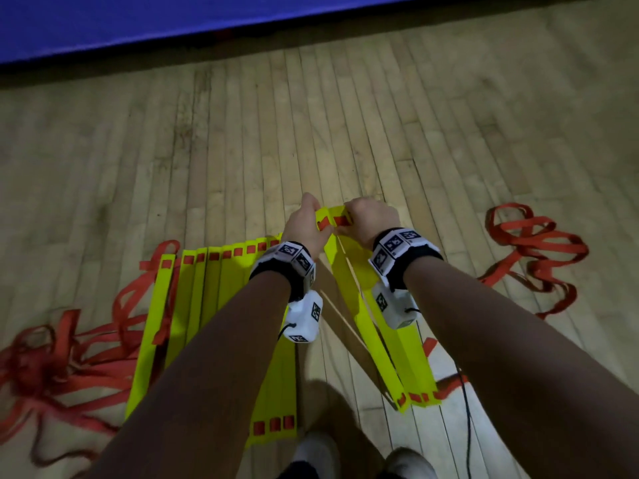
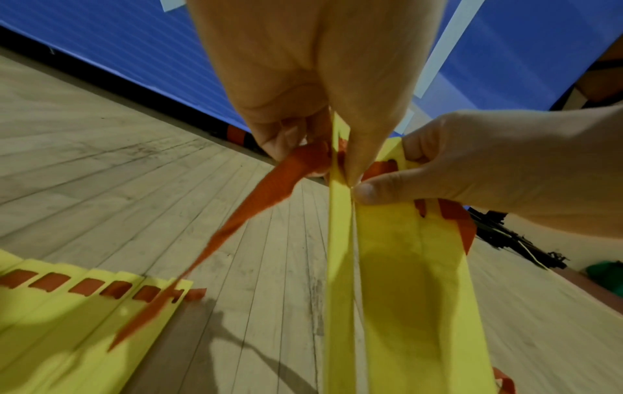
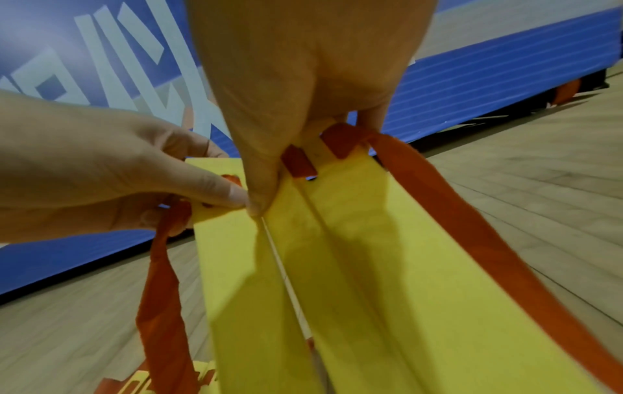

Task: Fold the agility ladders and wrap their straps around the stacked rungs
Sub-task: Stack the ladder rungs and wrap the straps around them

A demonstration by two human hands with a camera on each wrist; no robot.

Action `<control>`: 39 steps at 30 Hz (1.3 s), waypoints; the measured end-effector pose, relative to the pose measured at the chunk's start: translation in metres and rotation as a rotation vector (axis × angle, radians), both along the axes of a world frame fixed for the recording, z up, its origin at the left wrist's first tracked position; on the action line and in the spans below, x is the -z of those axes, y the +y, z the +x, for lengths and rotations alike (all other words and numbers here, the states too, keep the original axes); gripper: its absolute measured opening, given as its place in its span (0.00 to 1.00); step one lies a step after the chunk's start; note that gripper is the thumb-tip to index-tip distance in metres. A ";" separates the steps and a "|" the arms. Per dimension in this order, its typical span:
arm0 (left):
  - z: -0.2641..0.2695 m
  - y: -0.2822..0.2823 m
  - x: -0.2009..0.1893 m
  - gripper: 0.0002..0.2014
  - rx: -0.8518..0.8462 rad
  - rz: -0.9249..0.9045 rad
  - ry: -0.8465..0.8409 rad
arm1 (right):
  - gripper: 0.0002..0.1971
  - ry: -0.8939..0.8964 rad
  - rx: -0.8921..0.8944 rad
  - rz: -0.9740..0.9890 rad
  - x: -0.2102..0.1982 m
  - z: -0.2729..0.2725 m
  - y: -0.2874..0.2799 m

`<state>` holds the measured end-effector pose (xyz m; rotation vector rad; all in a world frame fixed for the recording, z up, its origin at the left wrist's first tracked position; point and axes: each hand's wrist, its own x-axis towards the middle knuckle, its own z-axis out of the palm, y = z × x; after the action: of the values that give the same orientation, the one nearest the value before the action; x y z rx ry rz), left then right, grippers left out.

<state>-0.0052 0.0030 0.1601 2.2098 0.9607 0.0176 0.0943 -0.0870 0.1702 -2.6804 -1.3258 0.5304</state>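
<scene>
Both hands are raised above the wooden floor [image 1: 345,133], meeting at the far ends of a few yellow rungs [image 1: 349,281] whose near ends reach down to the floor on the right. The left hand [image 1: 304,226] has its fingers [image 2: 286,133] curled behind one rung end and its thumb pressed on the front, pinching the rung where the red strap [image 2: 269,192] passes through its slot. The right hand [image 1: 370,219] pinches the neighbouring rung end the same way, thumb in front and fingers [image 3: 367,117] curled behind. The two thumb tips touch.

From the left hand the strap runs down to a row of yellow rungs [image 1: 214,299] lying flat side by side on the floor to the left, red showing through the slots along their far ends. Loose red strap [image 1: 52,368] lies tangled on the floor at the near left, and another heap of red strap [image 1: 532,243] lies at the right, well apart from the rungs. A blue mat [image 1: 173,19] lines the far edge of the floor.
</scene>
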 end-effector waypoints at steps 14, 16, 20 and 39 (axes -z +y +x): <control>0.000 0.010 -0.013 0.21 0.134 -0.028 -0.205 | 0.12 -0.053 0.099 0.003 -0.031 -0.003 -0.006; -0.001 0.010 -0.012 0.23 0.124 -0.125 -0.216 | 0.11 -0.047 0.137 0.020 -0.028 -0.005 -0.006; -0.003 0.012 -0.018 0.25 0.182 -0.218 -0.217 | 0.14 -0.031 0.183 0.084 -0.026 -0.007 -0.008; -0.017 -0.022 -0.045 0.17 0.259 -0.182 -0.215 | 0.07 0.418 0.202 0.173 -0.066 -0.013 -0.040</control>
<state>-0.0220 -0.0192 0.2048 2.0971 0.5341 0.0452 0.0814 -0.1273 0.2363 -2.3546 -0.9298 0.8475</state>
